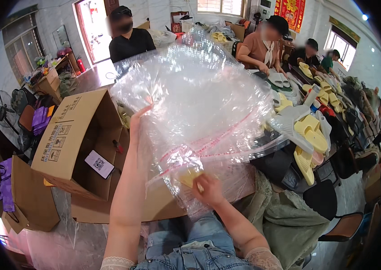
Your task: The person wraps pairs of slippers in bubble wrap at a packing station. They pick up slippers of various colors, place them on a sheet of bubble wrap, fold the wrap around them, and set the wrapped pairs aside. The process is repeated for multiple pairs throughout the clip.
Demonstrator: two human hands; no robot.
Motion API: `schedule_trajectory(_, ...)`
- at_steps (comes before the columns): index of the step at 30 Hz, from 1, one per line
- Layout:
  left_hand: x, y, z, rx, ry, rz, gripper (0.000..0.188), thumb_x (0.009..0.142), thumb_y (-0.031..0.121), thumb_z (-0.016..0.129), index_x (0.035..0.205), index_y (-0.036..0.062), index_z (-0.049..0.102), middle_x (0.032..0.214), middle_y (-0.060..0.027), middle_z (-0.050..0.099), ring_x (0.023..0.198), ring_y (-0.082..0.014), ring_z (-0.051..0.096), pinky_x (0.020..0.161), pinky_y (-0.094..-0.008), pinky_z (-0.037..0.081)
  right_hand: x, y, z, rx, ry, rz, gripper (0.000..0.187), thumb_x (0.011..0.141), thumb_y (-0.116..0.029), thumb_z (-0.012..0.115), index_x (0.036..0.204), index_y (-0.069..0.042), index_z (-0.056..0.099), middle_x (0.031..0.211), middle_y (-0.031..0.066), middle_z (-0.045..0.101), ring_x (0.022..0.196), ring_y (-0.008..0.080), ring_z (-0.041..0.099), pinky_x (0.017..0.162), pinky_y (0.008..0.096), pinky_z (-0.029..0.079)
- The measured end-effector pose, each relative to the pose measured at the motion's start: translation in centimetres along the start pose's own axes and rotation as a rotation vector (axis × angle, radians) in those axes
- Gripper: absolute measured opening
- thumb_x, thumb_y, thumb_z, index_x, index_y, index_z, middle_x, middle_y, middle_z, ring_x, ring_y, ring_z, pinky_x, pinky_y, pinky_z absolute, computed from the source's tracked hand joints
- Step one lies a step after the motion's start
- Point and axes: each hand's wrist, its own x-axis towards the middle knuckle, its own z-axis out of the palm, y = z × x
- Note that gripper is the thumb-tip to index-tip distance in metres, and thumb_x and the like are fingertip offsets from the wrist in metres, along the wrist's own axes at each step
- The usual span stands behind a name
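Large clear plastic bags (190, 94) with red printed strips spread in front of me and rise toward the far side of the table. At their left edge, my left hand (140, 114) is closed on the plastic, its fingertips partly behind the shiny film. My right hand (208, 190) is closed near the bags' near edge, fingers pinched on the plastic. Just left of it, a small yellow patch (188, 177) shows through the film; I cannot make out what it is. Cardboard (154, 207) lies under the bags at the table's near edge.
To the left, an open cardboard box (71, 139) has a white QR-code card (99, 164) on it. At right, yellow and grey slippers (311, 132) are piled high. Beside my right arm hangs green-grey cloth (285, 220). Several people sit or stand around the table.
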Motion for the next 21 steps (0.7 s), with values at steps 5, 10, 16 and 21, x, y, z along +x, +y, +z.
schedule_trajectory(5, 1.4, -0.4, -0.8, -0.034, 0.029, 0.055, 0.031, 0.092, 0.022, 0.065, 0.111, -0.0023, 0.067, 0.094, -0.0133, 0.071, 0.078, -0.0235, 0.07, 0.069, -0.0345, 0.059, 6.2, 3.9, 2.3, -0.351, 0.175, 0.052, 0.023, 0.083, -0.018, 0.073, 0.103, -0.007, 0.073, 0.096, 0.016, 0.072, 0.086, 0.0373, 0.069, 0.074, 0.0456, 0.056)
schedule_trajectory(10, -4.6, -4.7, -2.5, -0.045, 0.14, 0.131, 0.033, 0.092, 0.022, 0.065, 0.113, -0.0033, 0.067, 0.097, -0.0136, 0.072, 0.08, -0.0236, 0.071, 0.07, -0.0347, 0.06, 7.5, 3.2, 2.8, -0.377, 0.091, 0.164, 0.024, 0.082, -0.018, 0.073, 0.103, -0.006, 0.073, 0.095, 0.0162, 0.072, 0.085, 0.0365, 0.07, 0.074, 0.0455, 0.056)
schedule_trajectory(16, -6.3, -11.9, -3.9, -0.04, 0.24, 0.14, 0.036, 0.092, 0.023, 0.066, 0.114, -0.0044, 0.068, 0.1, -0.0139, 0.072, 0.083, -0.0237, 0.072, 0.071, -0.035, 0.061, 8.4, 2.4, 3.2, -0.393, 0.034, 0.23, 0.026, 0.081, -0.019, 0.074, 0.104, -0.006, 0.073, 0.094, 0.0164, 0.072, 0.084, 0.0356, 0.07, 0.073, 0.0454, 0.055)
schedule_trajectory(21, -6.7, -13.7, -4.0, 0.022, 0.17, 0.096, 0.038, 0.092, 0.022, 0.064, 0.119, -0.0046, 0.066, 0.105, -0.0151, 0.072, 0.091, -0.0268, 0.072, 0.074, -0.037, 0.062, 7.3, 1.7, 3.1, -0.391, -0.012, 0.263, 0.027, 0.08, -0.02, 0.074, 0.104, -0.006, 0.073, 0.093, 0.0166, 0.072, 0.083, 0.0348, 0.07, 0.073, 0.0453, 0.055)
